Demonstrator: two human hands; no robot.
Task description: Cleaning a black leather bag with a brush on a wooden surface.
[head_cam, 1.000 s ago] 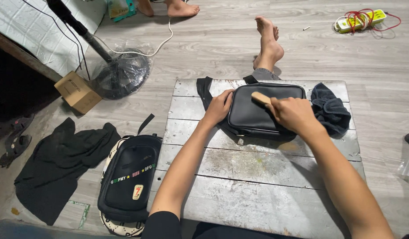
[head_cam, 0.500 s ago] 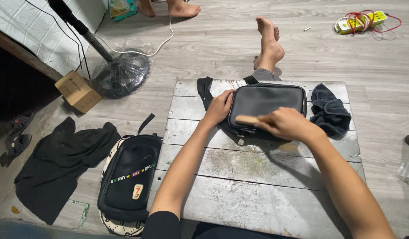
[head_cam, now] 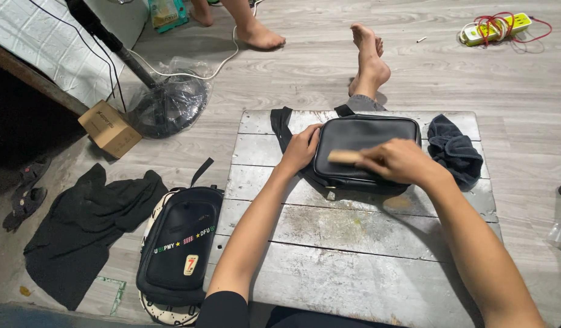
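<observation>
Centrally at the far edge of the worktop point(head_cam: 353, 243) lies the black bag point(head_cam: 365, 143), flat for brushing. Left hand point(head_cam: 300, 147) presses its left end, steadying it. Right hand point(head_cam: 402, 161) is clamped on a wooden brush point(head_cam: 344, 157).

Right hand point(head_cam: 400, 161): 1 second ago it was high on the black bag point(head_cam: 365, 136) with the wooden brush point(head_cam: 346, 157) pointing up-left; half a second ago lower, near the front edge; now slightly higher, brush lying level mid-bag.
Other person's foot point(head_cam: 261, 36): stepped farther right and down onto the floor.
</observation>
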